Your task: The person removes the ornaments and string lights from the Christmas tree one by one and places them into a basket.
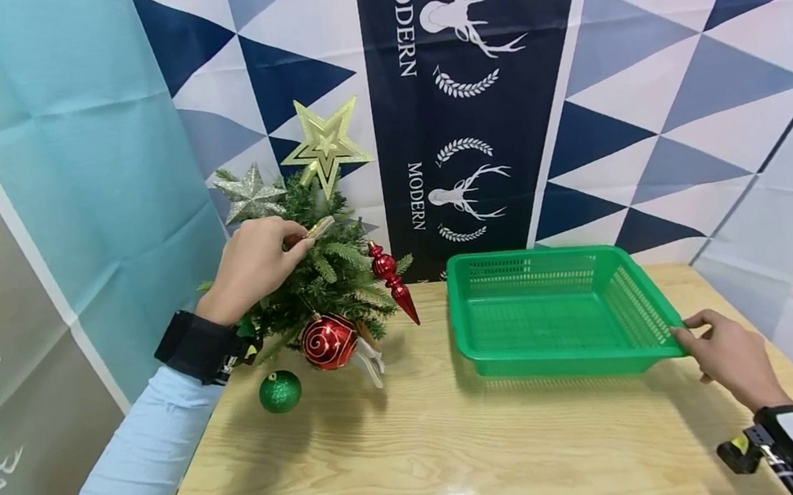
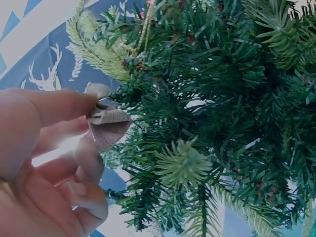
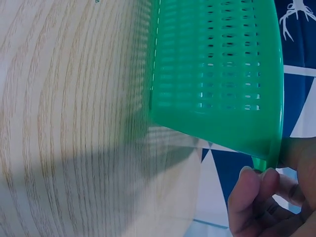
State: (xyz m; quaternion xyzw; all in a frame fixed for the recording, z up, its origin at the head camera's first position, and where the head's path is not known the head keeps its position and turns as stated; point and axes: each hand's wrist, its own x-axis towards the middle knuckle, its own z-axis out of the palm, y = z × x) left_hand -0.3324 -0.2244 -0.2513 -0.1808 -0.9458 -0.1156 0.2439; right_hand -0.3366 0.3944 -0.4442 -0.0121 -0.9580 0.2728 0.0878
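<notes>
My left hand (image 1: 260, 256) is at the upper front of a small artificial Christmas tree (image 1: 339, 267), pinching a small pale ornament (image 1: 320, 228) with a touch of gold. Close up in the left wrist view, that ornament (image 2: 109, 126) looks like folded greyish fabric against the green needles; its exact kind is unclear. With thumb and fingers my right hand (image 1: 732, 355) pinches the front right corner of a green plastic basket (image 1: 552, 362). The right wrist view shows the basket's slotted wall (image 3: 217, 89) and the fingertips (image 3: 247, 185) at its rim. Nothing lies inside the basket.
On the tree hang a gold star (image 1: 327, 144), a silver star (image 1: 250, 193), a red finial ornament (image 1: 393, 277), a red ball (image 1: 329, 341), a green ball (image 1: 280, 391) and a white ribbon-like piece (image 1: 369, 360). Printed cloth (image 1: 468, 106) stands behind the wooden table (image 1: 407, 453).
</notes>
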